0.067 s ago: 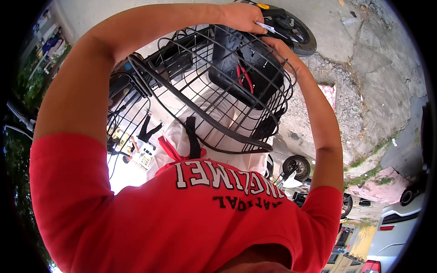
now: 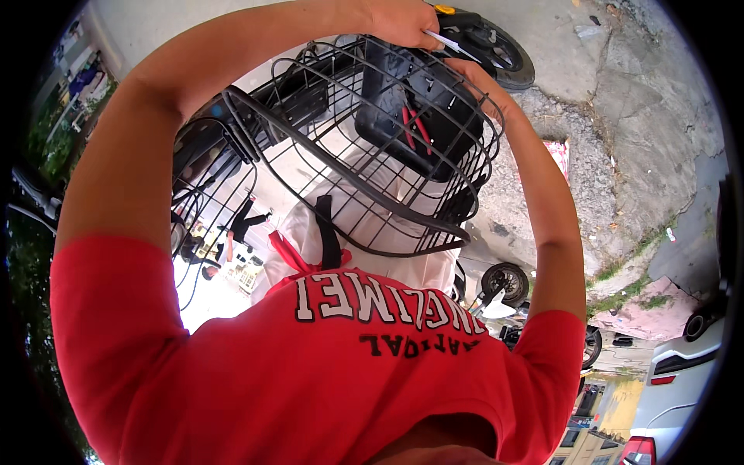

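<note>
A: Remote log, my feed: what does the left hand (image 2: 403,23) have?

B: I note fingers closed, pinching a slim white strip (image 2: 453,44) at the far edge of the wire basket (image 2: 372,194).

A: Right hand (image 2: 471,77)?

B: Just below the strip in my view, partly behind wires. Whether it grips anything, I cannot tell.

A: Nearby?

B: I see a black tray (image 2: 380,116) through the basket's wires, red-handled pliers (image 2: 421,130) in it; a wheel (image 2: 500,48) beyond the strip.
</note>
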`<state>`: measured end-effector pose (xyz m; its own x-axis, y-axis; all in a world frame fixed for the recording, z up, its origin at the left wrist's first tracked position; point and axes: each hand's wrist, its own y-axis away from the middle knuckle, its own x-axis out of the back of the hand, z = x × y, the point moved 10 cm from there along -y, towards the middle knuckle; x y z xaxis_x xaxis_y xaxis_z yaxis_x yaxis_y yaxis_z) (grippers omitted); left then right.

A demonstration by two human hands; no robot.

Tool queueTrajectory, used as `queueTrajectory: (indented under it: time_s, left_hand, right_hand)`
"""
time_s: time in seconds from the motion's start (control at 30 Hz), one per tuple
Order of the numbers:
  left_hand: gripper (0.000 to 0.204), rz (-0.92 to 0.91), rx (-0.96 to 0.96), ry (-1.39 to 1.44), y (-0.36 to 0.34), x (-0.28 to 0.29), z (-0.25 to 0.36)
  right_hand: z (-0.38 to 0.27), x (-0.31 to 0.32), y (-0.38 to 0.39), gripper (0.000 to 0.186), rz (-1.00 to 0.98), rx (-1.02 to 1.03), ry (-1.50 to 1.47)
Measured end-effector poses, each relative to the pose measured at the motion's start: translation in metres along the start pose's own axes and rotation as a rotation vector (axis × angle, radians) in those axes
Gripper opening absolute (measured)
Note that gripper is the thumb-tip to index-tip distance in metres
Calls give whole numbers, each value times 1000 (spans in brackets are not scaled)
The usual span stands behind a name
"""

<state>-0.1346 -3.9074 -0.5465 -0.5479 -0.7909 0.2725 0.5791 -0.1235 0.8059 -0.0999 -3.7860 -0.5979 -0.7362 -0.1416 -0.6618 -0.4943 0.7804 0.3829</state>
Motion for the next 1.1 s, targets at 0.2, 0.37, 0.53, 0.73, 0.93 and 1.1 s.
queueTrajectory:
  time_s: [0.2,0.37,0.53,0.73,0.93,1.1]
  left_hand:
    - [34,520,199,90,78,139,23]
    - [35,1417,-249,810,280,108,102]
    - [23,877,308,1683,209,-85,77]
    - [26,570,487,2126,109,-222,45]
    - [36,558,519,2290,39,-201,11]
    - [34,641,800,2266,49,-208,5]
  right_hand:
    - [-10,-3,7,20,53,-135,-85]
    - [8,-17,-1,20,5,-271,-267]
    - [20,28,3,19,80,-242,-296]
    - [16,-11,-7,23,-93,-197,-171]
    - [14,6,-3,19,-18,-137,-167]
    - [7,4,-4,18,-35,-122,-78]
